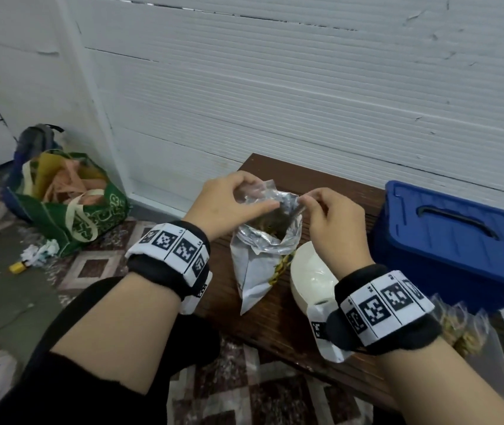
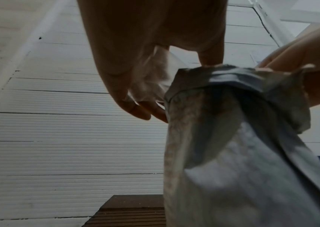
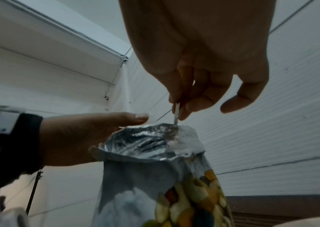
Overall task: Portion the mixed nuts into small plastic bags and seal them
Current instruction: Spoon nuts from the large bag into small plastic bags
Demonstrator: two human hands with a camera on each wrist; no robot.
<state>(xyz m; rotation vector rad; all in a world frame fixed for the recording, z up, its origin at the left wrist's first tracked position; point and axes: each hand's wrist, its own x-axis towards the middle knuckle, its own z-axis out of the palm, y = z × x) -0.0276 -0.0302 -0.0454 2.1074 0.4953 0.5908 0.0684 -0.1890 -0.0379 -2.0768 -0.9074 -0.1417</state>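
A big foil bag of mixed nuts [image 1: 260,265] stands open on the brown wooden bench [image 1: 339,185], with nuts showing inside. Above its mouth my left hand [image 1: 257,194] holds a small clear plastic bag [image 1: 263,186], fingers curled round it; the left wrist view shows that clear bag [image 2: 151,76] crumpled in the fingers. My right hand [image 1: 309,200] pinches a thin silvery handle [image 3: 176,113] between thumb and fingers. The handle's lower end dips into the foil bag [image 3: 147,142] and is hidden there.
A white bowl [image 1: 309,277] sits right of the foil bag, a blue lidded bin [image 1: 453,240] beyond it. Several small filled bags [image 1: 459,326] lie at the bench's right end. On the floor to the left stands a green tote bag [image 1: 70,207].
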